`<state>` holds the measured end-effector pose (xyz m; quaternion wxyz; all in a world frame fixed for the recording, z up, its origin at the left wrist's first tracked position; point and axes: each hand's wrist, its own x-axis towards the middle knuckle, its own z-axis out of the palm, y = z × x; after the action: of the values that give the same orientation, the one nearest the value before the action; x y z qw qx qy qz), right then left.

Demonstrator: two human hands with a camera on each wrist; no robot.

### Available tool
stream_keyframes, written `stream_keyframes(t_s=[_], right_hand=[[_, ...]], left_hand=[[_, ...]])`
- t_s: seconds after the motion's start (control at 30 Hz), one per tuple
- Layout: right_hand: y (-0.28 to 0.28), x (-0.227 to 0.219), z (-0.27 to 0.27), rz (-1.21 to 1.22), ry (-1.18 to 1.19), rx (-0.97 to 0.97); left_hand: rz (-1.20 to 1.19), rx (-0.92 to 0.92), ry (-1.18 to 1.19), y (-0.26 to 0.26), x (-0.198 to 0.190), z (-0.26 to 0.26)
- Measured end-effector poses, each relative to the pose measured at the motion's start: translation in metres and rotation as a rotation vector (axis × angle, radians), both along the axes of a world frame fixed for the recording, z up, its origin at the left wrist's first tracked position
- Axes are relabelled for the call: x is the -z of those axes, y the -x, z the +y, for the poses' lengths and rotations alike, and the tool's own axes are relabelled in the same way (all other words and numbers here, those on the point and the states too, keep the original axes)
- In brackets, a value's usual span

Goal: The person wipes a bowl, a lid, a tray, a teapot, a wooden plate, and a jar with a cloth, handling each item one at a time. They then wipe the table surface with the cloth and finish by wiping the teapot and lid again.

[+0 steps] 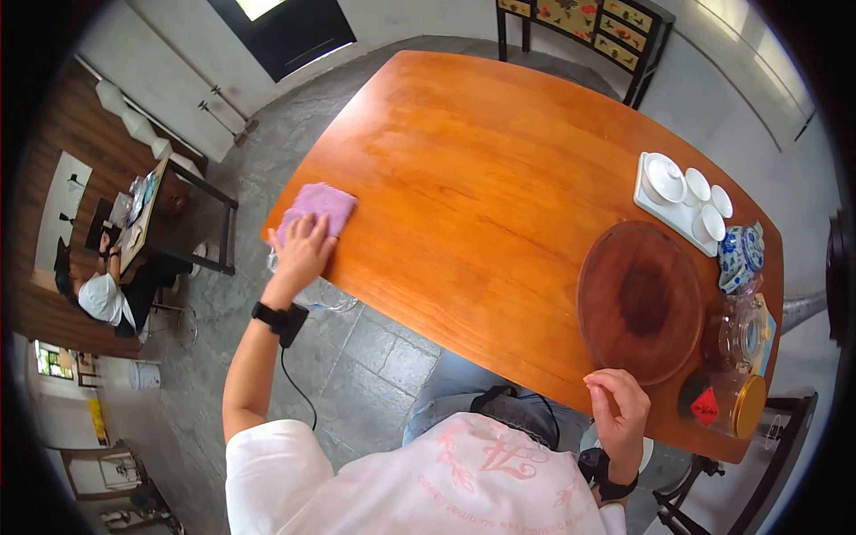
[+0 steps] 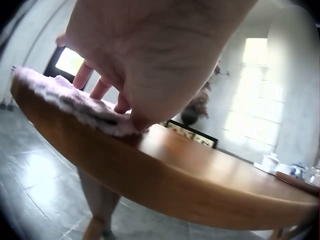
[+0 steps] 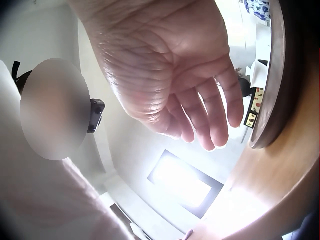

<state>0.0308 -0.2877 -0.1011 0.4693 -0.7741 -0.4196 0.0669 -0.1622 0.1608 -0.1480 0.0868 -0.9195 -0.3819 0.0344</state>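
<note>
A folded pink cloth (image 1: 318, 210) lies at the left end of the wooden table (image 1: 464, 196). On it rests my left hand (image 1: 304, 252), fingers spread and fairly straight. In the left wrist view the cloth (image 2: 75, 102) reaches the table's rounded edge beneath the fingers of the left hand (image 2: 145, 55). My right hand (image 1: 619, 412) hovers by the near table edge, close to the round dark wooden tray (image 1: 615, 312), holding nothing. The right wrist view shows the right hand (image 3: 175, 75) with loosely bent fingers, beside the tray's rim (image 3: 267, 100).
At the table's right end are a white tray (image 1: 655, 207) with a lidded bowl and cups, a blue-and-white item (image 1: 741, 259), a clear glass vessel (image 1: 733, 332) and a gold-lidded jar (image 1: 727, 404). A person (image 1: 107, 294) sits at another table on the far left.
</note>
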Motion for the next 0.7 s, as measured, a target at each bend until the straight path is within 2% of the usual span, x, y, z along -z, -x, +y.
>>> stream_keyframes(t_s=[0.03, 0.07, 0.1, 0.2, 0.23, 0.27, 0.33, 0.4, 0.53, 0.67, 0.7], right_hand=[[-0.001, 0.000, -0.001, 0.002, -0.002, 0.016], [-0.002, 0.000, -0.002, 0.005, -0.005, 0.032], [-0.003, 0.001, -0.003, 0.001, -0.004, 0.043], [-0.005, 0.002, -0.005, -0.014, 0.001, 0.053], [-0.006, 0.002, -0.005, -0.006, -0.005, 0.048], [-0.008, 0.003, -0.005, 0.002, -0.010, 0.042], [-0.011, 0.004, -0.006, -0.004, -0.014, 0.067], [-0.016, 0.004, -0.006, 0.002, -0.007, 0.069], [-0.026, 0.005, -0.005, -0.004, 0.004, 0.098], [-0.035, 0.008, -0.003, 0.048, 0.006, 0.155], [-0.038, 0.010, -0.002, 0.042, 0.005, 0.168]], left_hand=[[-0.031, 0.143, -0.017, -0.006, 0.012, -0.007], [-0.088, 0.310, 0.107, -0.016, 0.018, -0.014], [-0.055, 0.450, 0.113, -0.026, 0.025, -0.030], [0.007, 0.788, 0.349, -0.058, -0.001, -0.101], [0.036, 0.926, 0.413, -0.068, -0.005, -0.115], [0.034, 0.942, 0.413, -0.081, -0.007, -0.124], [0.120, 1.212, 0.522, -0.105, -0.008, -0.136], [0.114, 1.285, 0.470, -0.148, -0.007, -0.127], [0.145, 1.225, 0.310, -0.264, 0.003, -0.106], [0.137, 1.074, 0.373, -0.401, 0.002, -0.098], [0.136, 1.090, 0.368, -0.432, 0.004, -0.098]])
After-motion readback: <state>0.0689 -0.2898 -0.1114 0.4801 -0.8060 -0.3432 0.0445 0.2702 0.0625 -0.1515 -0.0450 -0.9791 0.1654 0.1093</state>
